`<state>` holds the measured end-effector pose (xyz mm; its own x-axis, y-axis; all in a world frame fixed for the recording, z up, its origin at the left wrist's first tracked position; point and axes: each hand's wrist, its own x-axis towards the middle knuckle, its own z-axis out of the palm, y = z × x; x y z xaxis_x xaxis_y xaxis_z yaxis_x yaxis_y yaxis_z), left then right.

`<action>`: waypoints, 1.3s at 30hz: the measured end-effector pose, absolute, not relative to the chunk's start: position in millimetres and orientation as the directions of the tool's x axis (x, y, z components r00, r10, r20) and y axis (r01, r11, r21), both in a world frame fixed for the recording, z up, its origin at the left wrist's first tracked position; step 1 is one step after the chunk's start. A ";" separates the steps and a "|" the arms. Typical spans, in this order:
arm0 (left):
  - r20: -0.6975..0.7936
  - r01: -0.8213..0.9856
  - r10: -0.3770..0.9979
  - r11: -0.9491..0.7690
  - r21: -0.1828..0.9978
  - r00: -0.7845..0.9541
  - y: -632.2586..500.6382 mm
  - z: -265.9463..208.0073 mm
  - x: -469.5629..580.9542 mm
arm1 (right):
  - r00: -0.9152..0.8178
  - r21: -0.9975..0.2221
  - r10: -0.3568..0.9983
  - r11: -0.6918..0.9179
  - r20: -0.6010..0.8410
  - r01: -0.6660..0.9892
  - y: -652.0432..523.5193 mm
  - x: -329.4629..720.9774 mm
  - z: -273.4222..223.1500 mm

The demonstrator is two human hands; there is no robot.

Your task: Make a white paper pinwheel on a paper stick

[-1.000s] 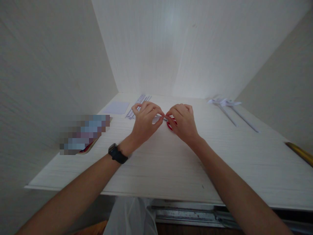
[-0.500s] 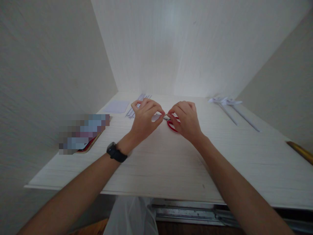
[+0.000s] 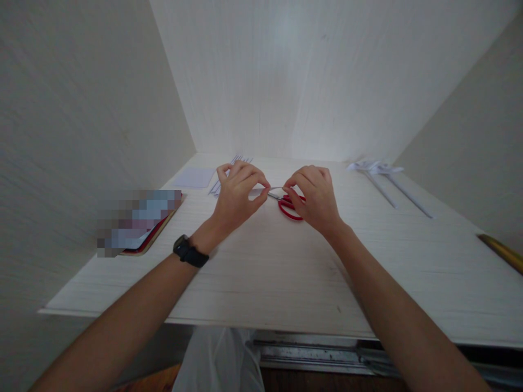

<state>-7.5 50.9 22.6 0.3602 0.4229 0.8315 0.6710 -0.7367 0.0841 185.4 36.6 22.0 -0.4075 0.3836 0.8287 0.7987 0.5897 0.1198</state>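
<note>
Between my two hands stretches a thin white paper strip (image 3: 277, 188). My left hand (image 3: 239, 190), below which a black watch (image 3: 190, 252) circles the wrist, pinches one part of it between thumb and forefinger. My right hand (image 3: 314, 197) is closed in a pinch on the other part. Red-handled scissors (image 3: 291, 216) lie on the table just beneath, partly hidden by the right fingers. Behind the left hand are several narrow paper strips (image 3: 216, 186), partly covered by it.
A pale square sheet (image 3: 194, 177) lies at the back left. Nearer on the left is a blurred-out item on a red and tan edged case (image 3: 153, 239). White paper pieces with two long rolled stems (image 3: 378, 167) rest at the back right. A gold object (image 3: 500, 251) sits at the right edge.
My hands have drawn slightly apart, the left one moving left and the right one right. More of the paper strip shows between the fingertips.
</note>
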 end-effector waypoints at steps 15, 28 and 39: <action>0.815 0.653 0.418 -0.755 0.065 0.402 53.9 27.7 -13.0 | -0.399 0.110 0.358 0.613 0.844 0.782 38.2 190.8 23.2; 0.816 0.663 0.406 -0.748 0.037 0.412 63.6 29.7 -29.0 | -0.334 0.037 0.399 0.593 0.854 0.804 42.0 200.2 20.9; 0.810 0.665 0.424 -0.745 0.057 0.406 64.2 30.8 -29.6 | -0.320 0.023 0.434 0.565 0.842 0.825 43.3 203.4 21.7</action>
